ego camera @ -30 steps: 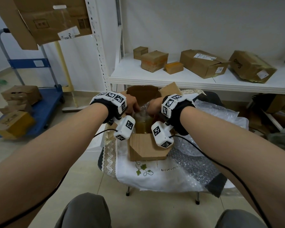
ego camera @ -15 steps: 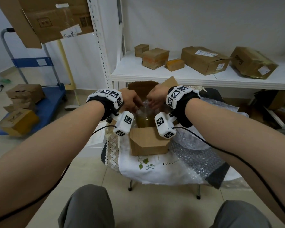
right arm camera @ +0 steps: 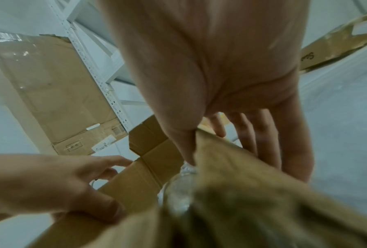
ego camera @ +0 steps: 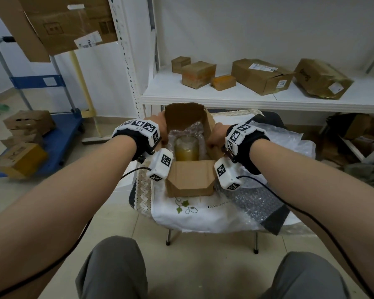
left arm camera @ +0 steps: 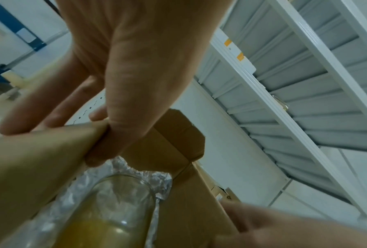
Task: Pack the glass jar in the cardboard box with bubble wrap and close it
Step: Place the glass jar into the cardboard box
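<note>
1. The left hand [left arm camera: 136,70] pinches the left side flap [left arm camera: 40,159] of the cardboard box [ego camera: 190,180]: the thumb is curled over the flap's inner face and the fingers [left arm camera: 40,107] lie straight along the outside.
2. The right hand [right arm camera: 221,67] pinches the right side flap [right arm camera: 231,167] the same way, thumb inside, fingers [right arm camera: 263,134] spread down the outer face.
3. The glass jar [ego camera: 186,147] stands upright inside the box between the two hands, below both thumbs and touching neither (it is part full of a yellowish substance).
4. Bubble wrap [ego camera: 194,130] lines the box around the jar; whether it wraps the jar fully I cannot tell.
5. The far flap [ego camera: 184,115] stands up and the near flap [ego camera: 190,175] folds outward toward the person.
6. The box rests on a white cloth [ego camera: 203,214] over a small table.
</note>
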{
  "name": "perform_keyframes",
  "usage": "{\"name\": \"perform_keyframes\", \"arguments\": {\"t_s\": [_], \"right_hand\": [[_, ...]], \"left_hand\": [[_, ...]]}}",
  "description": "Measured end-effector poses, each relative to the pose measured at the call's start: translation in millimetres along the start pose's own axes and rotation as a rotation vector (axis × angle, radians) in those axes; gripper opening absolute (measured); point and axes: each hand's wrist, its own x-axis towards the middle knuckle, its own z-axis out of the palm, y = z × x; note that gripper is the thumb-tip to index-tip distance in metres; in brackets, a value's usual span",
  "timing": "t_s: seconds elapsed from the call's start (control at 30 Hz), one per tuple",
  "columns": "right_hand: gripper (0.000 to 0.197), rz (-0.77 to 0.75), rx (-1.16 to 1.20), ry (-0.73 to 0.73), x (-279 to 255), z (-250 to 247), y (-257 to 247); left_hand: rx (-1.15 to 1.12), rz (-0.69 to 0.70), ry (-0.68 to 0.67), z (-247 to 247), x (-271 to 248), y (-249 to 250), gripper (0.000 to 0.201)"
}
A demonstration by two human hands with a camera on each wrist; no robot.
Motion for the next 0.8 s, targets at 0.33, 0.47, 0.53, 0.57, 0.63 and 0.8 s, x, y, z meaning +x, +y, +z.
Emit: {"name": "perform_keyframes", "arguments": {"t_s": [0.33,0.47,0.53,0.57,0.63,0.8], "right_hand": [[0.013,-0.051,0.094,-0.068,0,4,-8],[0.014,-0.028,0.13,-0.04,-6,4,-2],[0.023,-0.005,0.143,-0.044,-10,7,3],[0.035,-0.003,0.136,-0.047,-13,7,5],[0.064,0.011,0.158,-0.036,-13,7,11],[0.07,0.072,0.364,0.151,-6,-14,36]], "left_hand": [[-0.053,0.001,-0.043,-11,-9,7,0.077],[-0.045,0.007,-0.067,-7,-12,7,0.101],[-0.012,0.005,-0.065,1,-13,6,0.104],[0.001,0.012,-0.05,4,-14,7,0.103],[0.009,0.014,-0.034,7,-11,5,0.103],[0.018,-0.002,-0.05,-4,-17,6,0.099]]}}
